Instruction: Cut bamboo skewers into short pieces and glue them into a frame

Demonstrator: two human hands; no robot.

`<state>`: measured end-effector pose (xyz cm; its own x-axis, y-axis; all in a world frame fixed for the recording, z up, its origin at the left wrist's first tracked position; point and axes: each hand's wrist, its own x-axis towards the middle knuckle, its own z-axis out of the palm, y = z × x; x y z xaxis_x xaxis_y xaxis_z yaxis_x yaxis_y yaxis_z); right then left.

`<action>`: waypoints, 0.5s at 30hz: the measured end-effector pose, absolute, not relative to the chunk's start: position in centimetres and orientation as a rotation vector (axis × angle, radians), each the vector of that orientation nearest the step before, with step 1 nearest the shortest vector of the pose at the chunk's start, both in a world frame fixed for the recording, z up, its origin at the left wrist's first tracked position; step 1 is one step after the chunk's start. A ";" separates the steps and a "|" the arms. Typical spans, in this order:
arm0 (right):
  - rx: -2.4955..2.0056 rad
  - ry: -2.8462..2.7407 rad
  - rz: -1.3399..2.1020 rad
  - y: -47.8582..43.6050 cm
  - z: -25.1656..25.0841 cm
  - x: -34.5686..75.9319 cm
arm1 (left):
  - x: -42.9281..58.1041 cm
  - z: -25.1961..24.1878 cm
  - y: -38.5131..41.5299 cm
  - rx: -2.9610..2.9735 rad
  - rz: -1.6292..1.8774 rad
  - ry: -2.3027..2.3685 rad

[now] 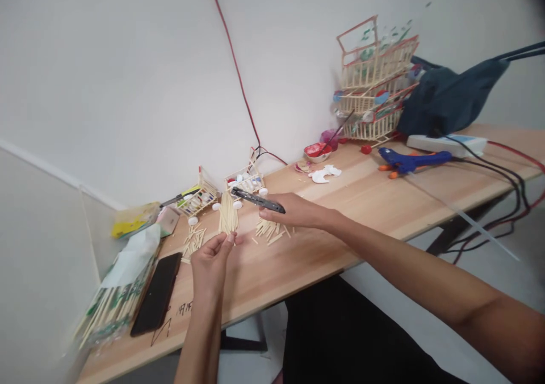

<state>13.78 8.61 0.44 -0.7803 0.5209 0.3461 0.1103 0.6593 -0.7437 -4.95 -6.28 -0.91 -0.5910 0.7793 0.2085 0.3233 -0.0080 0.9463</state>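
My left hand (213, 253) is closed in a pinch over the table, thumb and forefinger on what looks like a thin wooden stick. Just beyond its fingertips lies a bundle of long wooden sticks (229, 212). Wrapped in my right hand (292, 209) is a slim dark grey cutter (255, 199), its far end pointing left above the bundle; its blade cannot be made out. Short cut sticks (270, 230) lie under and beside the right hand, and another heap of short sticks (195, 240) lies left of the bundle.
Small stick-built carts (198, 198) stand by the wall, larger stacked ones (374, 83) at the back right. A blue glue gun (413, 160), a red paint bowl (318, 151) and a dark bag (451, 97) are rightward. A phone (156, 294) and packaged sticks (121, 293) lie left.
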 end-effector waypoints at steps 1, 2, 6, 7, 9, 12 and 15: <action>-0.511 -2.385 1.004 8.5 0.7 14.0 | -5.1 -0.8 -6.8 1.173 1.613 1.917; -0.538 -2.446 1.019 8.3 1.0 14.1 | -5.1 -0.7 -7.2 1.198 1.601 1.930; -0.610 -2.650 1.115 7.7 1.6 14.4 | -5.0 -0.4 -8.1 1.218 1.562 1.888; -0.607 -2.672 1.145 7.6 1.7 14.4 | -4.9 -0.3 -8.3 1.206 1.545 1.857; -0.581 -2.692 1.207 7.5 1.8 14.4 | -4.7 -0.2 -8.5 1.186 1.505 1.793; -0.539 -2.729 1.248 7.2 2.1 14.2 | -4.7 -0.1 -8.7 1.179 1.446 1.717; -0.529 -2.836 1.200 6.7 2.5 13.8 | -4.8 -0.3 -9.0 1.184 1.386 1.658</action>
<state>13.83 6.69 2.48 -0.9426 0.3138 -0.1143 0.3005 0.6475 -0.7003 -4.82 -9.01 -0.28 -0.3687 0.9277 0.0595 0.2228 0.0260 0.9745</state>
